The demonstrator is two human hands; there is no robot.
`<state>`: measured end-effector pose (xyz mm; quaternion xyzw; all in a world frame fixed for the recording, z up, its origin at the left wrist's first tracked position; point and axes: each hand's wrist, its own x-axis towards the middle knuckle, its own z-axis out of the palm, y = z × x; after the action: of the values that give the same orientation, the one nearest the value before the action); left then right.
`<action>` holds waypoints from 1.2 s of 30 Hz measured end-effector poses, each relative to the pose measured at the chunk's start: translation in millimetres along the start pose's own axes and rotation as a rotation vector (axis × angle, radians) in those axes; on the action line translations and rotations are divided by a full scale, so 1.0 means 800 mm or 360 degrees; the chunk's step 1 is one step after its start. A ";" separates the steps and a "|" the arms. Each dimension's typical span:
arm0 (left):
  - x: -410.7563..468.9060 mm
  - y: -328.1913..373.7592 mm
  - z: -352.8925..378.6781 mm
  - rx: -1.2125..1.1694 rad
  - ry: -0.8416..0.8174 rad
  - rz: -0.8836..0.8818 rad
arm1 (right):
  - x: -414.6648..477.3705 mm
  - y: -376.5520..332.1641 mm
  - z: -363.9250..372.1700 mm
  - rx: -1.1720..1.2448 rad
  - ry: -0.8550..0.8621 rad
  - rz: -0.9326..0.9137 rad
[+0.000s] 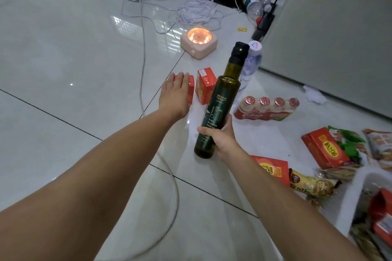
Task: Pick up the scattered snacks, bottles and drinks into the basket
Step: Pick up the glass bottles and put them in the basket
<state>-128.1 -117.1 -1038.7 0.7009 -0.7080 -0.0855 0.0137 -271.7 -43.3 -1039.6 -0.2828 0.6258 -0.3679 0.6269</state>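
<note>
Gripping dark green bottle (pixel 220 99) – right hand (pixel 220 137); left hand (pixel 175 95) spread over red carton (pixel 191 89); label unreadable.

Tiled floor (pixel 63 48), 2 red cartons (pixel 204 89)

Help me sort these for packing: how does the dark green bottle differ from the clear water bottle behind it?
The dark green bottle is tinted glass with a black cap; the water bottle is clear with a white cap. The right hand holds the green one; the water bottle stands on the floor. Both are capped.
</note>
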 end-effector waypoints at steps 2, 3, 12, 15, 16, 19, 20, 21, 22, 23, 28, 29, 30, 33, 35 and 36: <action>0.001 -0.002 -0.004 0.0091 0.0100 -0.0004 | 0.000 0.001 -0.001 0.0023 0.0002 0.0023; -0.001 -0.003 -0.008 0.0126 0.0121 0.0001 | 0.001 0.002 -0.001 0.0025 0.0004 0.0032; -0.048 0.004 -0.025 0.0244 0.0098 0.0065 | -0.016 0.011 -0.011 0.0118 0.0026 0.0053; -0.060 -0.020 -0.027 -0.0142 0.0024 -0.0297 | -0.026 0.017 -0.020 0.0308 0.0102 0.0118; -0.061 -0.029 -0.025 -0.0289 0.0015 -0.0427 | -0.031 0.017 -0.024 0.0382 0.0141 0.0152; -0.064 -0.042 -0.034 -0.0690 -0.0015 -0.0615 | -0.047 0.012 -0.043 0.0521 0.0269 0.0204; -0.065 -0.040 -0.038 -0.0872 -0.0053 -0.0693 | -0.053 0.008 -0.050 0.0548 0.0309 0.0191; -0.067 -0.033 -0.043 -0.1077 -0.0111 -0.0781 | -0.058 0.003 -0.058 0.0588 0.0351 0.0165; -0.069 -0.025 -0.047 -0.1265 -0.0175 -0.0860 | -0.064 -0.003 -0.067 0.0646 0.0392 0.0132; -0.071 -0.013 -0.050 -0.1402 -0.0252 -0.0910 | -0.070 -0.010 -0.076 0.0714 0.0425 0.0098; -0.083 0.072 -0.060 -0.1682 -0.0544 -0.0747 | -0.112 -0.054 -0.135 0.1047 0.0503 -0.0043; -0.084 0.093 -0.062 -0.1728 -0.0580 -0.0659 | -0.123 -0.061 -0.152 0.1101 0.0534 -0.0079; -0.088 0.115 -0.064 -0.1774 -0.0607 -0.0569 | -0.135 -0.067 -0.171 0.1141 0.0578 -0.0116; -0.104 0.186 -0.067 -0.1940 -0.0670 -0.0338 | -0.174 -0.074 -0.231 0.1211 0.0767 -0.0211; -0.118 0.232 -0.069 -0.2046 -0.0708 -0.0189 | -0.204 -0.071 -0.271 0.1282 0.0930 -0.0273; -0.126 0.254 -0.069 -0.2102 -0.0753 -0.0107 | -0.221 -0.066 -0.290 0.1327 0.1014 -0.0294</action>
<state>-320.3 -22.3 -945.9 0.5299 -0.4699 -0.6482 0.2796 -497.8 95.3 -908.0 0.0622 0.5584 -0.7067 0.4299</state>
